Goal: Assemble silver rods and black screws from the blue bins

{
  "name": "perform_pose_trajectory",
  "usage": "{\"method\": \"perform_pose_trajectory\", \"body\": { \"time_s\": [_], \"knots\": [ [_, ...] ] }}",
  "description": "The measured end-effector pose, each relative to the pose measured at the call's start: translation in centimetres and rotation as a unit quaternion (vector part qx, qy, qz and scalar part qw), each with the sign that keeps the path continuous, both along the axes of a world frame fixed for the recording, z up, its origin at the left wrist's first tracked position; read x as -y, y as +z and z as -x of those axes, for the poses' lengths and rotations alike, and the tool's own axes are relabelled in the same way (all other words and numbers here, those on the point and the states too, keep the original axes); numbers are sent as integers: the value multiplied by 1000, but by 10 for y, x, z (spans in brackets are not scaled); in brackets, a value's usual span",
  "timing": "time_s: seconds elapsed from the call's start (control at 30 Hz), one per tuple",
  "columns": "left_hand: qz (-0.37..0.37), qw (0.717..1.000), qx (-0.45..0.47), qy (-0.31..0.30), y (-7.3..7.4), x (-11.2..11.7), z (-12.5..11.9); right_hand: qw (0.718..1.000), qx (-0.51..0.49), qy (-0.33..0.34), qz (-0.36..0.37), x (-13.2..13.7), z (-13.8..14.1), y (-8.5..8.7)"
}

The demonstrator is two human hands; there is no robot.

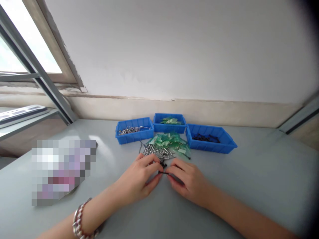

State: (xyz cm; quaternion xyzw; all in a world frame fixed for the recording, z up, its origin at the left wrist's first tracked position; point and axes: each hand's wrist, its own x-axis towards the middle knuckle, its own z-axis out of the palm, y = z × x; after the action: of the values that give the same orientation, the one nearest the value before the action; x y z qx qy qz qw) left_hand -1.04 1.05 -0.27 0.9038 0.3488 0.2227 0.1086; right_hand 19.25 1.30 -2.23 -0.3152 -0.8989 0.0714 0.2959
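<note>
Just in front of the pile, my left hand [144, 174] and my right hand [188, 177] face each other, fingertips pinched. Between them lies a thin black screw [163, 172], its thicker end at the left fingers and its other end at the right ones. More small black screws [163, 164] lie right behind the fingertips. Beyond is a heap of silver blind rivets [159, 151], partly hidden by my left hand. Small green plastic bags [171, 141] are piled against the rivets.
Three blue bins stand along the back: the left bin [136, 136] holds silver rivets, the middle bin [169, 128] green bags, the right bin [211, 146] black screws. A blurred-out flat item [64, 172] lies on the grey table [261, 186] at left. Metal posts flank the table.
</note>
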Motion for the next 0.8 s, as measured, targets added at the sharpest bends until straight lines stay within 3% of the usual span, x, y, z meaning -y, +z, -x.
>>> {"method": "perform_pose_trajectory", "body": {
  "time_s": [0.8],
  "knots": [
    [9,1000,-12,10,4,1,0,1000,0,-4,-15,1,1,1]
  ]
}}
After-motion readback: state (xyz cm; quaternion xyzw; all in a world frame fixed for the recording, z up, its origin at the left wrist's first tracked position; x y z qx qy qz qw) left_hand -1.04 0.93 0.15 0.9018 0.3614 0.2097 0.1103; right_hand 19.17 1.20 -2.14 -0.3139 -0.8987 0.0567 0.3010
